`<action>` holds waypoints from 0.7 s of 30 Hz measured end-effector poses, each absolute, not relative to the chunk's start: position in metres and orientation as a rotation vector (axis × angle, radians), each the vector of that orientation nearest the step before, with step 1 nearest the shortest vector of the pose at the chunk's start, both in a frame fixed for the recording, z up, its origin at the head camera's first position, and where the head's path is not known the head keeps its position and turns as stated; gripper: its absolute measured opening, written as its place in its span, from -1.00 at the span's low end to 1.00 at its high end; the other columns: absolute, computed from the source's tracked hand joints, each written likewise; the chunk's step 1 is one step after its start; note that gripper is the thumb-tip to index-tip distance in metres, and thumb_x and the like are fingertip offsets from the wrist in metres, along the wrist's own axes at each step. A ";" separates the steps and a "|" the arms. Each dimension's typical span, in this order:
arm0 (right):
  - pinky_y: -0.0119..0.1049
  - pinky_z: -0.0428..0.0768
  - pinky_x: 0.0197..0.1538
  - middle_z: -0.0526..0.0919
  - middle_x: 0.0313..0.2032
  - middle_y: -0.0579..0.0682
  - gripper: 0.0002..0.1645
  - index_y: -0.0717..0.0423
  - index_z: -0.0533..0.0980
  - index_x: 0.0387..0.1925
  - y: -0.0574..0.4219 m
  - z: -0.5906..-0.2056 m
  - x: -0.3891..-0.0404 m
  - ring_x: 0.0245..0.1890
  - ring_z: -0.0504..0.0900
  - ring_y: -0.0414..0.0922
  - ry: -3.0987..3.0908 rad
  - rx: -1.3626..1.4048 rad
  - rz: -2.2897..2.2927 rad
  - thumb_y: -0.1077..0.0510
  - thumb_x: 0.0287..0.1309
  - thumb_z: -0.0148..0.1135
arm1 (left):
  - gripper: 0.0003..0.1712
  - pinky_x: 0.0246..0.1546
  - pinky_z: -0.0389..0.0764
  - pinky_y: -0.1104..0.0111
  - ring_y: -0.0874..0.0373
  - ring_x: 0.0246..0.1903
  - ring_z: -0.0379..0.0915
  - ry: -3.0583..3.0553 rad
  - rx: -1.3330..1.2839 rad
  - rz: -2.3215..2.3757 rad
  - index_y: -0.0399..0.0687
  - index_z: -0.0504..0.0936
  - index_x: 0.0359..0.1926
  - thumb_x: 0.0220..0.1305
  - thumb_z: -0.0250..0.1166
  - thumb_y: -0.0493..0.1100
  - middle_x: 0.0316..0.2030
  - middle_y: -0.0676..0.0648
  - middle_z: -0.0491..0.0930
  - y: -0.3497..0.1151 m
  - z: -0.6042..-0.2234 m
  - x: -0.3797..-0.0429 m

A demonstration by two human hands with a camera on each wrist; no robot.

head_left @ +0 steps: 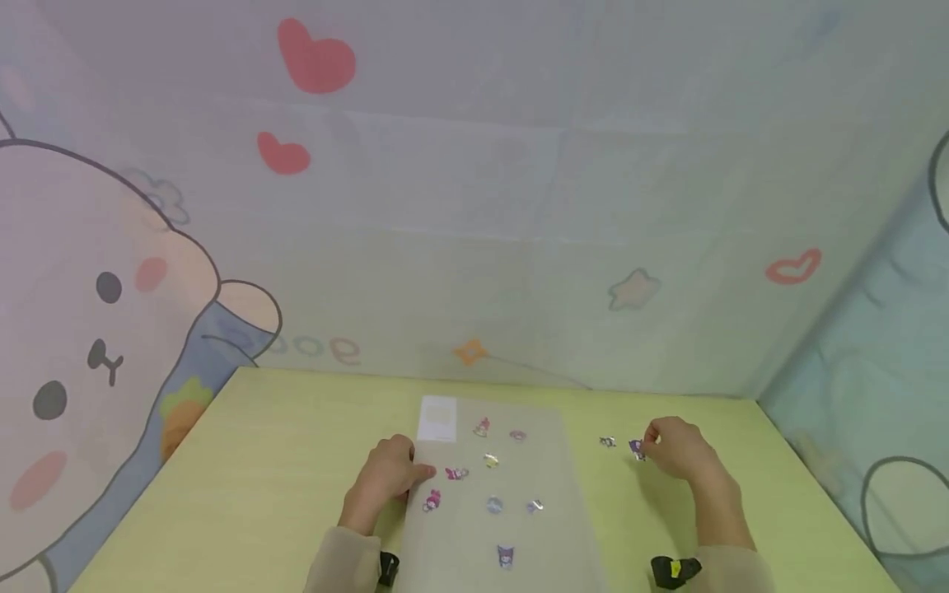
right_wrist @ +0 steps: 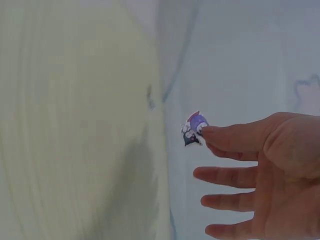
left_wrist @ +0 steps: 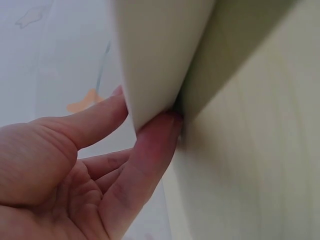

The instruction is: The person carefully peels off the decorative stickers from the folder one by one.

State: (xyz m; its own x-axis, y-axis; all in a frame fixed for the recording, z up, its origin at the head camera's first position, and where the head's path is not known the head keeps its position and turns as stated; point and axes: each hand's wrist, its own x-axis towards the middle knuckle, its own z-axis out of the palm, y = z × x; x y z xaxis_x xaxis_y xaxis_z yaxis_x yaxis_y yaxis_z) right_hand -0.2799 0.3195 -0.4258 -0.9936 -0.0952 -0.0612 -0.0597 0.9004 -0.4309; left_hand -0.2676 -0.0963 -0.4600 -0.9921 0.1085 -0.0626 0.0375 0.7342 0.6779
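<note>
Between thumb and forefinger, my right hand (head_left: pixel 676 447) pinches a small purple, black and white cartoon sticker (right_wrist: pixel 192 131); its other fingers are spread straight. The sticker is held above the table, right of a pale board (head_left: pixel 549 543). My left hand (head_left: pixel 389 473) grips the board's left edge, thumb on the top face. In the left wrist view, a finger (left_wrist: pixel 150 155) lies against the board's thick white side (left_wrist: pixel 160 55), close to the tabletop. Several cartoon stickers are spread over the board, among them a purple one (head_left: pixel 506 557) and a pink one (head_left: pixel 432 500).
Another small sticker (head_left: pixel 608 441) lies on the yellow table (head_left: pixel 282 461), left of my right hand. A white card (head_left: pixel 437 419) is at the board's far left corner. A printed cloth backdrop (head_left: pixel 474 206) rises behind the table, with a side panel (head_left: pixel 875 371) on the right.
</note>
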 end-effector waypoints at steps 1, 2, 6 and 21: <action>-0.16 0.38 -0.42 0.47 -0.43 0.01 -0.87 0.20 0.45 -0.37 0.321 -0.427 -0.283 -0.45 0.40 -0.05 2.985 -0.129 -0.628 0.23 0.29 0.12 | -0.72 -0.64 0.48 0.35 0.12 -0.69 0.50 2.831 0.124 1.112 -0.29 0.55 -0.43 0.18 0.42 -0.15 -0.63 -0.08 0.50 -0.096 -0.459 -0.267; -0.14 0.39 -0.41 0.47 -0.44 0.00 -0.87 0.18 0.45 -0.39 0.322 -0.428 -0.285 -0.44 0.40 -0.04 2.988 -0.139 -0.584 0.23 0.29 0.13 | -0.72 -0.64 0.48 0.35 0.11 -0.69 0.50 2.828 0.129 1.119 -0.29 0.55 -0.43 0.18 0.42 -0.16 -0.63 -0.08 0.50 -0.096 -0.459 -0.267; -0.01 0.35 -0.35 0.43 -0.48 -0.03 -0.81 0.12 0.42 -0.48 0.323 -0.430 -0.294 -0.41 0.37 -0.01 2.996 -0.186 -0.446 0.26 0.28 0.15 | -0.73 -0.64 0.48 0.35 0.10 -0.70 0.51 2.818 0.139 1.138 -0.29 0.54 -0.44 0.18 0.41 -0.17 -0.63 -0.08 0.50 -0.097 -0.458 -0.264; 0.57 0.22 -0.03 0.51 -0.29 0.15 -0.73 0.11 0.39 -0.57 0.322 -0.434 -0.312 -0.12 0.42 0.35 2.967 -0.234 -0.199 0.40 0.22 0.05 | -0.73 -0.61 0.51 0.34 0.11 -0.67 0.51 2.798 0.106 1.142 -0.31 0.55 -0.40 0.18 0.42 -0.18 -0.60 -0.09 0.52 -0.097 -0.456 -0.265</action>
